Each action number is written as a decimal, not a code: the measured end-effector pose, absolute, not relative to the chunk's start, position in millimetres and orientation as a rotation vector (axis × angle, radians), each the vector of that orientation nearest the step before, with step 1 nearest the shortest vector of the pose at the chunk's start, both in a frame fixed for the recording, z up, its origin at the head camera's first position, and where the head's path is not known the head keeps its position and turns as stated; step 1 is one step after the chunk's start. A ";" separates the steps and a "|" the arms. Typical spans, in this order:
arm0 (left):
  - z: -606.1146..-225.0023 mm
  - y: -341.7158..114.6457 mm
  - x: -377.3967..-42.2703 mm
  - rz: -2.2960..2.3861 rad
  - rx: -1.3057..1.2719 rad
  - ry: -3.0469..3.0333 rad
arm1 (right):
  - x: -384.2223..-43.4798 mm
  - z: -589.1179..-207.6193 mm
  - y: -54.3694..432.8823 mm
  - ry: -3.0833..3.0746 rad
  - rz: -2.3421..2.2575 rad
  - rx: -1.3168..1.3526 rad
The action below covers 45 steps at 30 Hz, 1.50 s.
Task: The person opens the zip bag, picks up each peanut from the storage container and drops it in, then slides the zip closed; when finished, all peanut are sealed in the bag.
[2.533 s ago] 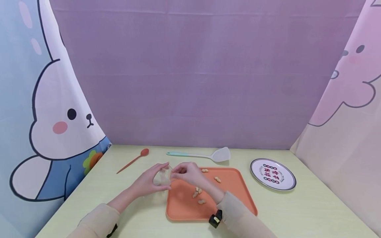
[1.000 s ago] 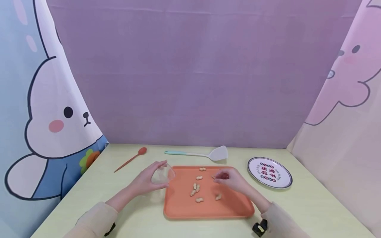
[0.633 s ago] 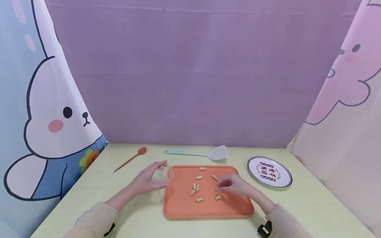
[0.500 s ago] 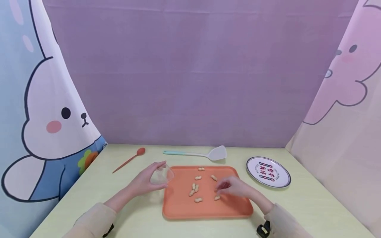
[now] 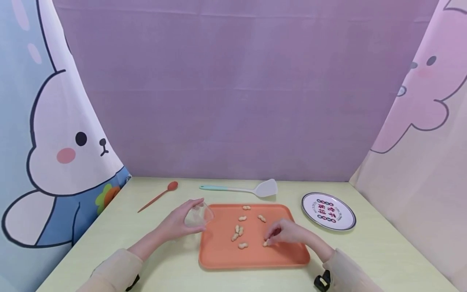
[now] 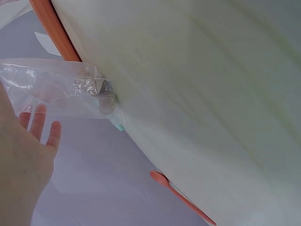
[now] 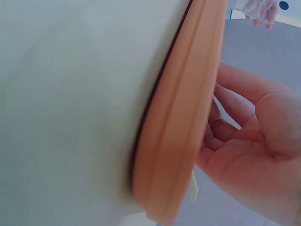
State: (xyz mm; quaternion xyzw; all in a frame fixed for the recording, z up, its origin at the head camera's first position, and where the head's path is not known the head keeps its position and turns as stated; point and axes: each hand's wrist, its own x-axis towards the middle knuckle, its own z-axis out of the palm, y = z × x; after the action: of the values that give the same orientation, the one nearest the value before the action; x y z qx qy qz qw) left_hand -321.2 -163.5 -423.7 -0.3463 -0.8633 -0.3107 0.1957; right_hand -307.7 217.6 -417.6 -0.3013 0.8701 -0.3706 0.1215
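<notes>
My left hand (image 5: 182,222) holds a clear plastic bag (image 5: 196,215) up beside the left edge of the orange tray (image 5: 215,257), thumb and fingers around it. In the left wrist view a few brownish lumps show inside the see-through bag (image 6: 56,89). Over the right part of the tray, my right hand (image 5: 288,233) pinches a peanut (image 5: 265,244) with thumb and fingertips. The tray's rim hides these fingertips in the right wrist view. Several other unshelled peanuts lie scattered on the tray, among them a small cluster (image 5: 237,232) and a single peanut (image 5: 261,218).
Behind the tray lies a white spatula (image 5: 266,188) with a mint handle. A red spoon (image 5: 172,186) rests at the back left. To the right is a white plate (image 5: 328,211) with red lettering. Curtains (image 5: 237,101) close off the back and sides.
My right hand has left the bag, touched down at a peanut at the tray's upper right, then moved down to a nearer one. The left hand keeps holding the bag almost in place.
</notes>
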 end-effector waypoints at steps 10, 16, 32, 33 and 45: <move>-426.4 -164.0 -324.1 -0.864 -0.967 -2.439 | -312.0 -422.1 221.0 2.696 -1.015 -0.853; -426.5 -163.7 -324.7 -0.870 -0.980 -2.426 | -312.9 -421.8 222.6 2.652 -1.051 -0.811; -429.1 -163.8 -325.9 -0.844 -0.988 -2.409 | -315.1 -422.3 227.2 2.637 -0.992 -0.809; -428.9 -163.8 -325.8 -0.849 -0.986 -2.412 | -314.7 -421.9 227.1 2.626 -1.003 -0.794; -427.5 -164.2 -324.7 -0.843 -0.972 -2.447 | -312.6 -419.7 234.3 2.598 -0.974 -0.804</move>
State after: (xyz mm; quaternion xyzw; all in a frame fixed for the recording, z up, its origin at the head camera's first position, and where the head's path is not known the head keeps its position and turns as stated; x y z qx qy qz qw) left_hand -324.7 -164.2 -427.5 -0.3454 -0.8693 -0.2997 0.1874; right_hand -312.6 234.3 -419.7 -0.2763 0.8922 -0.3344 0.1262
